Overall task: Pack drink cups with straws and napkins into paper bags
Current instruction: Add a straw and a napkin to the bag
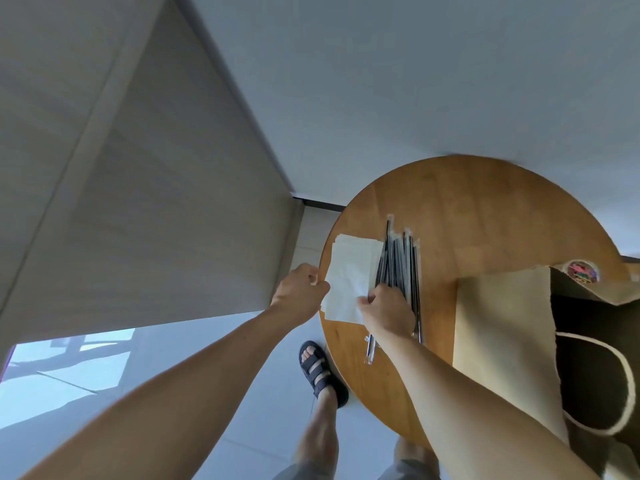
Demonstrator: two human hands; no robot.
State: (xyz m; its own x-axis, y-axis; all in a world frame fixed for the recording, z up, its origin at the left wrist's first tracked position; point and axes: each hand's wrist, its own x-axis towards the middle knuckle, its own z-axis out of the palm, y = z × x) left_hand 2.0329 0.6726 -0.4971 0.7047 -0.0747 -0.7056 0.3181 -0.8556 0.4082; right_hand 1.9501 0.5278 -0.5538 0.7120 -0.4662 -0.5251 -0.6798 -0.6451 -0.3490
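A round wooden tabletop (467,202) fills the right half of the head view, with grey floor below it and a pale wall beyond. At the tabletop's left edge lies a napkin stack (358,244), white and squarish, its sheets slightly fanned at the far left corner. The top napkin (346,289) is skewed off the pile and its near left corner overhangs the tabletop's rim. The left hand (300,289) is just off the left edge, fingers curled, and pinches this sheet at its left side. The right hand (385,310) reaches in over the tabletop with curled fingers and pinches the same sheet at its near right side, so both hands grasp the one napkin. Just right of the stack and touching its right edge lies a bundle of straws (399,258) – black, each in a clear wrapper – running from the middle of the tabletop toward the near edge. The right hand and wrist cover their near part, and a couple of wrapped ends show on the near side of the wrist. At the tabletop's right edge stands an open paper bag (502,323), brown, its mouth facing up and its inside dark, with a pale cord handle (621,375) looped across the opening. Beyond the bag's far rim shows a round colourful top (583,271); I cannot tell whether it is a cup. Under the near left edge a foot in a dark sandal (320,372) stands on the floor.
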